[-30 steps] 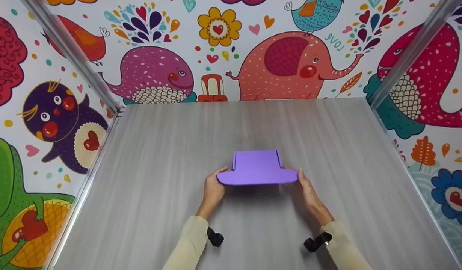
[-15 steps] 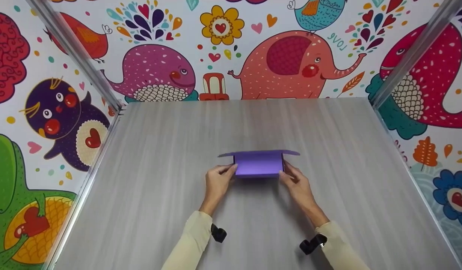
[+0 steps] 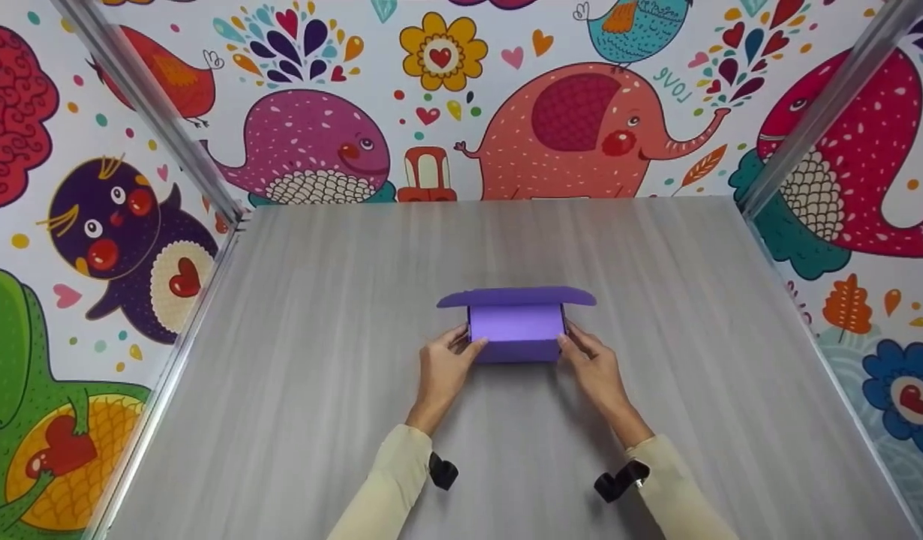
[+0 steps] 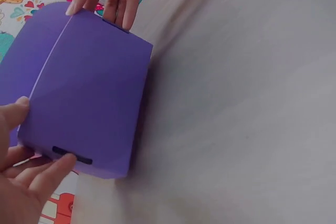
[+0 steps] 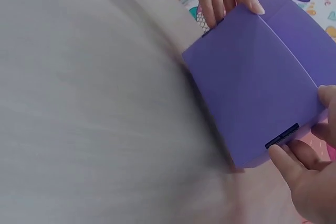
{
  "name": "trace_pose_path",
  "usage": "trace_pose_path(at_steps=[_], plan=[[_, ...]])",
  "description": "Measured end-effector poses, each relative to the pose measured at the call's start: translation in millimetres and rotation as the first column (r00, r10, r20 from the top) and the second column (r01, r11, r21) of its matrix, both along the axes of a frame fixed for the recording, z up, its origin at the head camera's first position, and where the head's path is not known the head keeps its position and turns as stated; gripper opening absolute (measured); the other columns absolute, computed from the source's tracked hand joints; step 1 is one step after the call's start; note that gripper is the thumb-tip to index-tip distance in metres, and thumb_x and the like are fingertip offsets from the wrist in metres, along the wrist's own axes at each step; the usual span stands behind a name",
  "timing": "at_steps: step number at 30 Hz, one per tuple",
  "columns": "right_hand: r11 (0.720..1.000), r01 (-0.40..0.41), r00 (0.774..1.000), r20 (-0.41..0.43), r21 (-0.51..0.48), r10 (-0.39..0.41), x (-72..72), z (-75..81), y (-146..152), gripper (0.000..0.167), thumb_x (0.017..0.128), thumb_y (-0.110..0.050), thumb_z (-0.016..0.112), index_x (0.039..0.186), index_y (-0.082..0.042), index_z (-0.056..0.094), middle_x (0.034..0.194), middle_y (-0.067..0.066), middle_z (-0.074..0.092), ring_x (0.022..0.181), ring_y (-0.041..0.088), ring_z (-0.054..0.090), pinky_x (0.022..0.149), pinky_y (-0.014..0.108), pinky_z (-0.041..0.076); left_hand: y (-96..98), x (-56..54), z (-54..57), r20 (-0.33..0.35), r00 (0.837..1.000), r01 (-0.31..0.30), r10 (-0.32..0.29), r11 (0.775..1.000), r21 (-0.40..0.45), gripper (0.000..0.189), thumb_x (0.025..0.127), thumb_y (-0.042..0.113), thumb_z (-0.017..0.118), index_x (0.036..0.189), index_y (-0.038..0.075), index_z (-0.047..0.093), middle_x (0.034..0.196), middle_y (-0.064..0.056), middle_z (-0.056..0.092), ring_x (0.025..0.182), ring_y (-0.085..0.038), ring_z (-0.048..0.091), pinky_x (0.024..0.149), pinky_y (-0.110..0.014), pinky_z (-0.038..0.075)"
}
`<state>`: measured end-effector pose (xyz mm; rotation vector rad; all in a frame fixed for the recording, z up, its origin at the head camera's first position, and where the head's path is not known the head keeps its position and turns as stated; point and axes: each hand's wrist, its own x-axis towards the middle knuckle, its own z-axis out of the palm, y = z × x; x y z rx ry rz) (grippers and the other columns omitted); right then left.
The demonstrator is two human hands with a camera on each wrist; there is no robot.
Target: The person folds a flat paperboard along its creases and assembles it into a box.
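Observation:
A purple cardboard box [image 3: 515,352] is between my two hands near the middle of the table, its lid [image 3: 517,296] raised at the far side. In the head view I see into its lighter purple inside, and no contents show. My left hand [image 3: 443,369] grips the left end, thumb at the near top edge and fingers along the side. At the right end, my right hand [image 3: 598,373] holds it the same way. Both wrist views show the near wall of the box [image 4: 89,87] and a dark slot [image 5: 282,136] by the fingers at one end.
The grey wood-grain table [image 3: 341,300] extends around the box on all sides. Printed walls with cartoon animals [image 3: 311,150] stand at the back and sides, with metal posts [image 3: 814,112] at the back corners. A black wrist camera [image 3: 443,471] sits on each sleeve.
One second ago the lid's edge faced me and covered the opening. The box has since turned so the lid stands at the far side and the inside shows. Both hands have shifted their hold towards the near edge.

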<state>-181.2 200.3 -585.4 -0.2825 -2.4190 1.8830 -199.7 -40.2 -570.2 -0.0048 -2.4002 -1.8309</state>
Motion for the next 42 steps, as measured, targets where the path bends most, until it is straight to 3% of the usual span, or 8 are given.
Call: trace_pose_path(at_steps=[4,10,17,25,31,35,38,42], plan=[[1.000,0.007,1.000,0.013,-0.026,-0.007,-1.4,-4.8,2,0.045,0.097,-0.031,0.066,0.140,-0.015,0.060,0.137,0.011,0.063,0.104,0.000,0.063,0.087,0.013,0.053,3.7,2.5,-2.7,-0.022,1.000,-0.023,0.021,0.997,-0.070,0.047,0.083,0.023,0.082,0.118,-0.006,0.070,0.115,-0.023,0.073,0.104,-0.031,0.074,0.087,-0.034,0.060],[0.999,0.030,0.999,0.017,-0.045,-0.029,-2.7,-6.8,1,0.045,0.098,-0.029,0.066,0.139,-0.011,0.060,0.128,0.016,0.066,0.103,0.017,0.069,0.085,0.015,0.054,5.5,2.3,-6.4,-0.086,0.995,-0.050,0.041,0.993,-0.106,0.046,0.083,0.023,0.082,0.114,-0.008,0.072,0.109,-0.023,0.074,0.096,-0.030,0.075,0.081,-0.035,0.061],[0.998,0.036,0.999,0.026,-0.055,-0.034,-0.9,-2.1,-1,0.045,0.099,-0.028,0.065,0.139,-0.011,0.059,0.123,0.017,0.067,0.105,0.027,0.069,0.082,0.013,0.054,5.2,1.8,-9.4,-0.079,0.996,-0.036,0.029,0.995,-0.097,0.046,0.085,0.023,0.080,0.118,-0.007,0.070,0.113,-0.023,0.073,0.100,-0.030,0.075,0.083,-0.034,0.061],[0.999,0.024,0.997,0.071,-0.044,-0.021,-2.7,-1.0,6,0.052,0.099,-0.034,0.064,0.142,-0.007,0.057,0.125,0.017,0.067,0.097,0.020,0.066,0.080,0.030,0.059,-4.4,0.7,-11.3,-0.074,0.997,0.001,-0.009,0.995,-0.104,0.050,0.083,0.025,0.081,0.120,-0.007,0.069,0.115,-0.024,0.072,0.105,-0.033,0.073,0.087,-0.037,0.060],[0.999,0.036,0.994,0.106,0.019,-0.038,-4.7,7.8,23,0.058,0.099,-0.040,0.061,0.144,-0.005,0.052,0.132,0.015,0.062,0.106,0.015,0.060,0.082,0.028,0.057,-23.3,-2.3,-13.3,-0.008,0.998,0.055,-0.055,0.996,-0.071,0.067,0.084,0.024,0.080,0.136,-0.009,0.055,0.129,-0.026,0.064,0.118,-0.039,0.065,0.095,-0.046,0.057],[0.999,0.039,0.997,0.062,0.010,-0.039,-9.3,12.3,34,0.058,0.100,-0.032,0.062,0.147,-0.002,0.045,0.139,0.016,0.055,0.118,0.021,0.057,0.088,0.024,0.054,-34.1,-6.7,-8.7,0.016,0.997,0.070,-0.070,0.996,-0.063,0.079,0.083,0.025,0.081,0.147,-0.002,0.044,0.141,-0.023,0.053,0.129,-0.037,0.055,0.101,-0.050,0.053],[0.999,-0.017,1.000,0.023,0.048,0.016,-11.2,16.1,38,0.065,0.099,-0.027,0.065,0.151,-0.001,0.037,0.148,0.016,0.048,0.130,0.029,0.052,0.096,0.028,0.048,-38.4,-11.7,-2.0,0.014,0.995,0.102,-0.101,0.991,-0.085,0.087,0.082,0.025,0.082,0.152,0.002,0.036,0.147,-0.023,0.044,0.138,-0.036,0.046,0.108,-0.051,0.048],[0.986,-0.135,0.989,-0.045,0.097,0.139,-11.6,21.4,39,0.075,0.095,-0.012,0.067,0.157,-0.004,0.025,0.159,0.016,0.033,0.143,0.036,0.039,0.108,0.045,0.039,-38.4,-19.2,8.4,0.030,0.986,0.169,-0.167,0.978,-0.124,0.099,0.080,0.026,0.084,0.158,0.008,0.026,0.158,-0.021,0.034,0.146,-0.039,0.037,0.115,-0.051,0.040]])
